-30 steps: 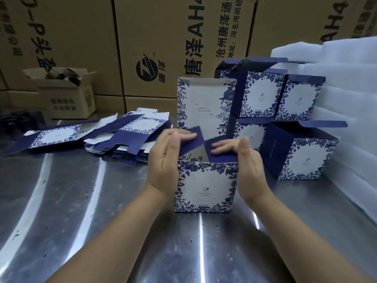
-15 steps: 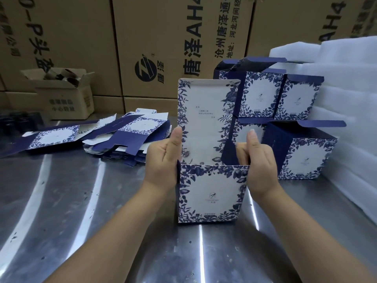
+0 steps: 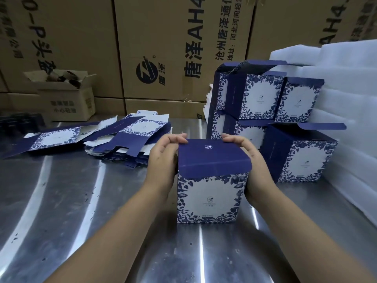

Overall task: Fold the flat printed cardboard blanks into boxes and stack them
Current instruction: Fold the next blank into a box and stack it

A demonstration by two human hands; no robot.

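A blue and white floral box (image 3: pixel 211 198) stands upright on the steel table (image 3: pixel 71 201) in front of me. Its dark blue lid is folded down over the top, with the lid's tuck flap hanging over the front face. My left hand (image 3: pixel 163 158) grips the box's left side, fingers curled onto the lid's far left corner. My right hand (image 3: pixel 252 160) grips the right side, fingers on the far right corner. A stack of folded boxes (image 3: pixel 263 99) stands behind on the right. Flat printed blanks (image 3: pixel 130 137) lie in a pile at the left.
White foam sheets (image 3: pixel 346 88) are heaped along the right edge. Large brown cartons (image 3: pixel 163 48) form a wall at the back. A small open carton (image 3: pixel 65 94) sits at the back left. One folded box with its lid open (image 3: pixel 302 154) stands close to my right hand.
The tall lid panel that stood upright has been folded down over the box top. Both hands moved from the box's upper sides to the lid's far corners.
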